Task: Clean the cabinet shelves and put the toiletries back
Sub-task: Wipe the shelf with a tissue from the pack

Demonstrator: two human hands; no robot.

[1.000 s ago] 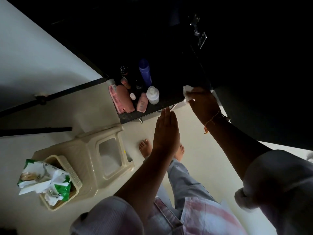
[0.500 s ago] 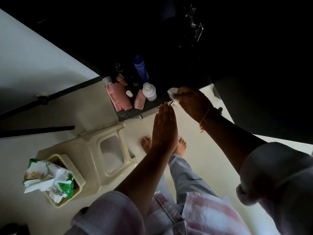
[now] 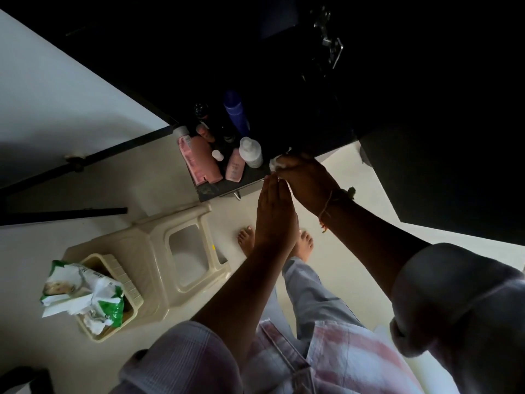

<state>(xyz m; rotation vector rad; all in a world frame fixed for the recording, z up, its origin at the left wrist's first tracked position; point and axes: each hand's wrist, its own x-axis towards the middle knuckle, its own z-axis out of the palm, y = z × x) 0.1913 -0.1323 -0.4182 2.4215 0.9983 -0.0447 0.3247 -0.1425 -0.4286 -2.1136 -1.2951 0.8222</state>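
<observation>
My right hand (image 3: 306, 180), clenched on the white wipe (image 3: 277, 164), has slid left along the cabinet shelf (image 3: 227, 189) at frame centre to just beside the white bottle (image 3: 250, 152), with my left hand (image 3: 274, 214) flat and straight-fingered just below the shelf edge, so this stretch looks nearly wiped.

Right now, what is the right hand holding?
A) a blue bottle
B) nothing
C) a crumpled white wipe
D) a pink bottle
C: the right hand grips a crumpled white wipe at the front edge of the dark shelf.
</observation>
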